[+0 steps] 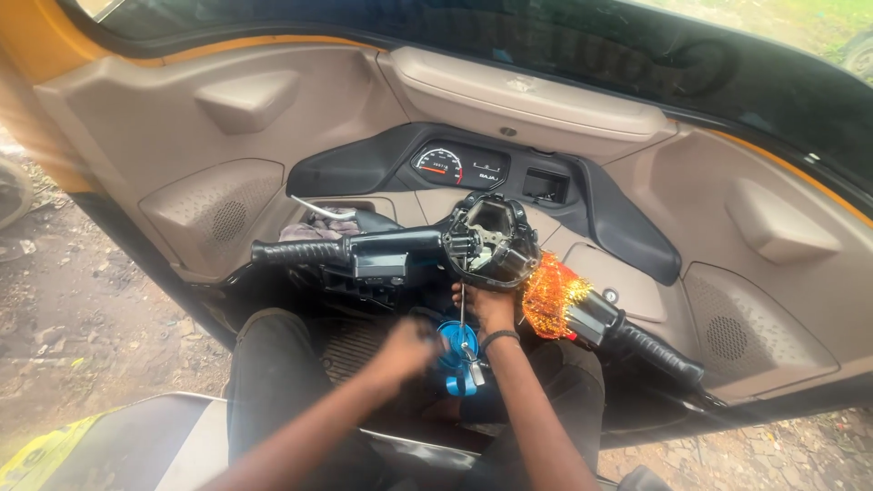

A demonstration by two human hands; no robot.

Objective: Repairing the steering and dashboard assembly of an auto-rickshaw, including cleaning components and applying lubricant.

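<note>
The thing in your hands is a thin metal rod (pixel 462 314) that hangs straight down from the opened housing (pixel 491 241) at the middle of the handlebar, with a small metal fitting (pixel 474 368) at its lower end, just in front of a blue round part (pixel 452 344) over your lap; whether rod and blue part are joined you cannot tell from here. Your right hand (pixel 486 305) reaches up under the housing with its fingers curled around the top of the rod, so it looks clenched on it, though the fingertips are hidden. Your left hand (pixel 405 347) is blurred beside the blue part, and whether it grips anything cannot be told. Judge the rod as light, stiff along its length yet easy to bend if you push it sideways, and probably slick; take it close to the ends, not mid-span, and keep the pull in line with it. The blue part looks like hard plastic, light, best held around its rim. Outward from there, the black left grip (pixel 300 252) and the right grip (pixel 659 353) stick out either side, a shiny orange and gold garland (pixel 550 305) is wrapped by the right one, a cloth (pixel 318 225) lies on the dashboard shelf, and the speedometer (pixel 439 166) sits above
</note>
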